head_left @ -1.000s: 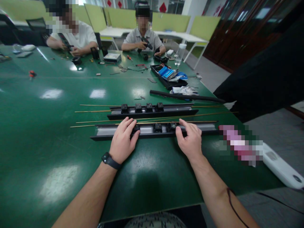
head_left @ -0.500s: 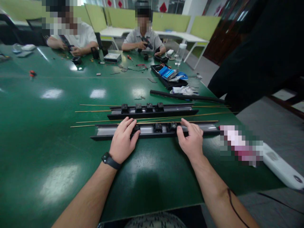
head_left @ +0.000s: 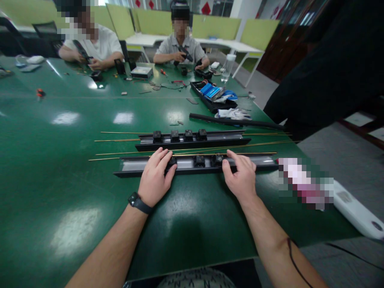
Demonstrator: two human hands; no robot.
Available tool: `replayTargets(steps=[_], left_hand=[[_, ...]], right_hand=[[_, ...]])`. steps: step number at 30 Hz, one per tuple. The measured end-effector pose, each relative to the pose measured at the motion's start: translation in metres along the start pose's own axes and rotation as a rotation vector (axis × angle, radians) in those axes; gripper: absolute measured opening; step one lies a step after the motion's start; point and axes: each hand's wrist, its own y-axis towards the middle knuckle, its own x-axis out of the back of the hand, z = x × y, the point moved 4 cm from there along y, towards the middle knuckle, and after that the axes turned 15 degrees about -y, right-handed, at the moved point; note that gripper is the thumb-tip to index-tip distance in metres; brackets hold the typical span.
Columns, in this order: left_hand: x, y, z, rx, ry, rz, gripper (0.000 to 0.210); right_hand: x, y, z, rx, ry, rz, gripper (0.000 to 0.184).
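Note:
My left hand (head_left: 157,172) lies across a long black channel (head_left: 144,165) with a pale inner strip. Its thumb and fingers close around a small black block (head_left: 172,161), which they partly cover. My right hand (head_left: 241,172) rests over the same channel farther right, thumb and index finger apart. Beside its thumb sits another black block (head_left: 218,160); whether they touch I cannot tell. A middle block (head_left: 199,161) stands in the channel between my hands. Thin brass-coloured rods (head_left: 198,151) run along the channel's far edge.
Behind lies a second black channel (head_left: 192,145) with several blocks. Farther back are a black strip (head_left: 210,118), white gloves (head_left: 233,114) and a black tray (head_left: 214,106) holding blue parts. A white device (head_left: 357,208) lies at the right edge. Two people (head_left: 181,50) sit across the green table.
My right hand has shifted very slightly left along the channel. My left hand and the blocks look unmoved.

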Motion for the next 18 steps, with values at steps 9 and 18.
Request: replayTargets(steps=[9,18], left_hand=[[0.001,-0.0003,0.0003,0.01,-0.014,-0.007,0.044],[0.0004,0.0,0.0002,0.015,-0.014,0.0,0.044]], right_hand=[[0.0,-0.0001,-0.0047,-0.06,-0.02,-0.019,0.034],[-0.002,-0.0008,-0.0039,-0.036,-0.009,0.007,0.039]])
